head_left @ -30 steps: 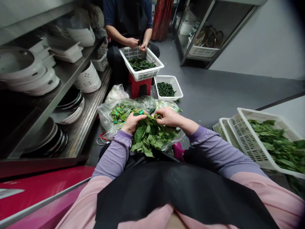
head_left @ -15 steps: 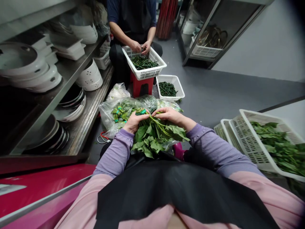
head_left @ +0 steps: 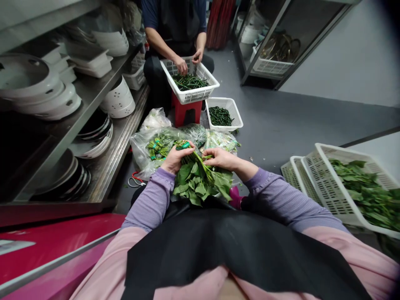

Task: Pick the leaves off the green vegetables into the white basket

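My left hand is closed round the stem end of a bunch of leafy greens, tied with a green band. My right hand pinches a stem of the same bunch just to the right. The leaves hang down over my black apron. Behind the hands lies a clear plastic bag holding more banded bunches.
A white basket with picked leaves stands at my right. Across from me a seated person works over a white basket of green stems on a red stool; a smaller basket sits beside it. Steel shelves with white dishes line the left.
My right hand has drawn in closer to the left hand, and the leaves it spread rightward have dropped back into the bunch. The other person's hands have moved apart over their basket.
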Available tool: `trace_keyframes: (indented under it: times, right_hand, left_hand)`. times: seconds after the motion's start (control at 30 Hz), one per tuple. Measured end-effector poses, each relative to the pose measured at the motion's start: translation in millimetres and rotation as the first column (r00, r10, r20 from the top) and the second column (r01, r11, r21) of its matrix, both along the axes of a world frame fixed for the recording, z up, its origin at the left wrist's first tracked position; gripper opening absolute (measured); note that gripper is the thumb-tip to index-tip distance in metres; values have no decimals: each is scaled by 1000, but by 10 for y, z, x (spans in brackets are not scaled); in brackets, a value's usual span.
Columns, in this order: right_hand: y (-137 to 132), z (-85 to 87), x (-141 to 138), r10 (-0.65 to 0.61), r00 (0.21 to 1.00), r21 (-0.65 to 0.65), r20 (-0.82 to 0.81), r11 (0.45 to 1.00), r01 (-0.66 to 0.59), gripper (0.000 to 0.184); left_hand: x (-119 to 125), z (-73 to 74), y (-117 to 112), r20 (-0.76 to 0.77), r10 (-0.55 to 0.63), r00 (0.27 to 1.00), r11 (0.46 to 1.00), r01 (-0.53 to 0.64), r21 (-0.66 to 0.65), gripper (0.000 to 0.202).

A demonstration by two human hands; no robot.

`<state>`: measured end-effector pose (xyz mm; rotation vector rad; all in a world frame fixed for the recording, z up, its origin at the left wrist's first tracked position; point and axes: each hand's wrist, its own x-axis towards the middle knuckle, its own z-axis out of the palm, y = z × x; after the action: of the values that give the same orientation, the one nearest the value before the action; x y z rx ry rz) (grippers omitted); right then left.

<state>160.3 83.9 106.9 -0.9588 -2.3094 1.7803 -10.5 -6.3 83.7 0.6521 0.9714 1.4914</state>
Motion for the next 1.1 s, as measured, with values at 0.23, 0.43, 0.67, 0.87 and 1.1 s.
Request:
trace_keyframes:
  times: [0.23,0.43,0.67,0.87,1.1]
  right_hand:
    - [-128,115,13,-77,997,324,-21,943,79,26]
    - [-87,43,28,-84,989,213,118,975,58,18]
    - [174,50,134,62,989,-256,134,966,-26,18]
    - [32,87,118,43,998,-450,52,893,-15,20]
    - [-1,115,136,-17,999,-591,27,806,30,16]
  left_hand:
    - [55,-64,54,39,48,998,995,-44,-86,23]
    - [62,-74,64,-8,63,998,992,-64,-113,24]
    - [74,-53,36,-54,58,997,982,-66,-176,26]
    - [57,-114,60,-72,96,993,979,-107,-173,26]
    - [55,-100,46,-150,170,974,977,-186,-104,26]
